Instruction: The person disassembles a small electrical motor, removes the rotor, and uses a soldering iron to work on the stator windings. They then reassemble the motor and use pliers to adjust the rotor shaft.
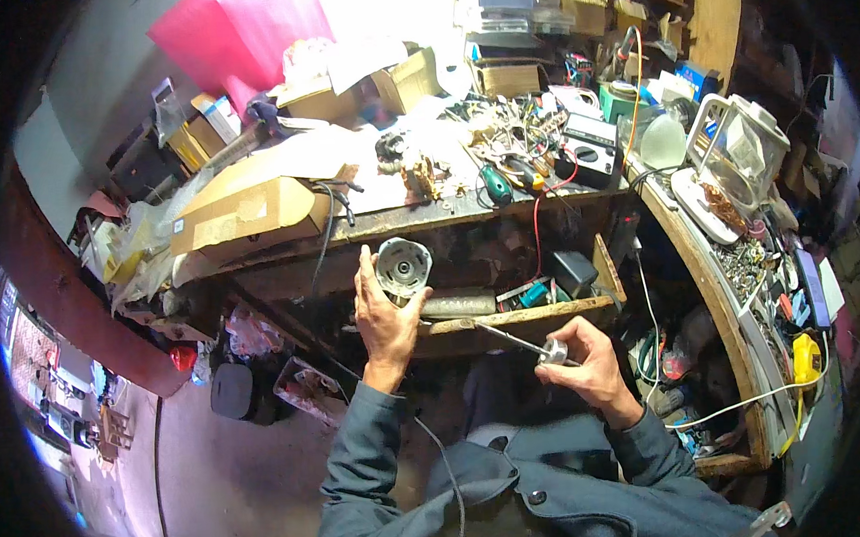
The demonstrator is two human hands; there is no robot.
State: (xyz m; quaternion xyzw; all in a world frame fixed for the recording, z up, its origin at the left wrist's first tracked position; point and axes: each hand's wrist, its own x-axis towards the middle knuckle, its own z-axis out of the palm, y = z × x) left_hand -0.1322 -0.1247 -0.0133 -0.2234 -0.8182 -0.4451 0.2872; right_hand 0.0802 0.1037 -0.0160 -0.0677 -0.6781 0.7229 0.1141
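Note:
My left hand (387, 329) holds up a round, cup-shaped metal housing (403, 267), its hollow side with a ring in the centre facing me. The thumb and fingers grip its rim. Lower and to the right, my right hand (585, 362) is closed around a short silver metal cylinder (554, 350). A thin metal rod (510, 336) sticks out from it toward the upper left; whether the two are one piece I cannot make out. The hands are apart, both in front of an open wooden drawer (517, 317) under the bench edge.
On the workbench (371, 214) lie a cardboard box (248, 215), a green-handled screwdriver (495, 185), pliers (523, 171) and a black meter (591, 151). A side bench at right carries a clear appliance (743, 149) and a yellow tool (806, 359). A grey cable (441, 448) crosses my lap.

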